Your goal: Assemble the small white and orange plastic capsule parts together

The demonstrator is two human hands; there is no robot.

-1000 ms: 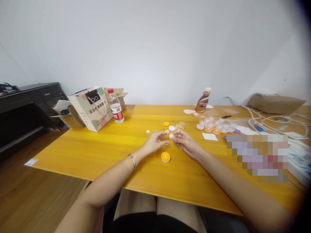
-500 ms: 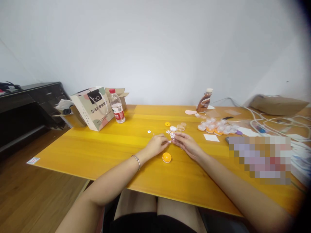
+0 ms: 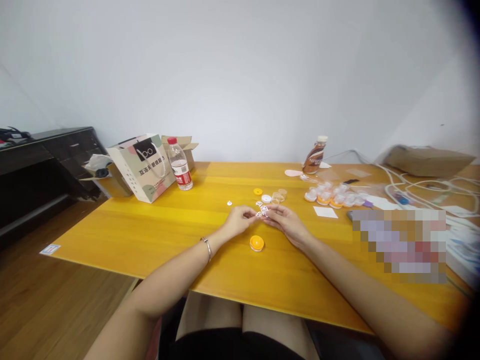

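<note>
My left hand (image 3: 237, 221) and my right hand (image 3: 285, 220) meet over the yellow table (image 3: 157, 225), fingertips pinched together on a small white wheel-shaped plastic part (image 3: 263, 210). A round orange cap (image 3: 256, 243) lies on the table just in front of my hands. Behind them lie a small orange disc (image 3: 257, 191), a white disc (image 3: 266, 198), another white spoked piece (image 3: 258, 204) and a tiny white bit (image 3: 229, 203). A bracelet is on my left wrist.
A paper gift bag (image 3: 140, 165), a water bottle (image 3: 179, 164) and a cardboard box (image 3: 186, 146) stand at the back left. A brown drink bottle (image 3: 313, 155), a cluster of orange-and-clear capsules (image 3: 334, 196), a white card (image 3: 324, 211), cables (image 3: 420, 190) and a blurred patch sit right.
My hands have drawn closer together, and both now pinch the small white wheel part between them. The view shifted slightly; the rest stays put.
</note>
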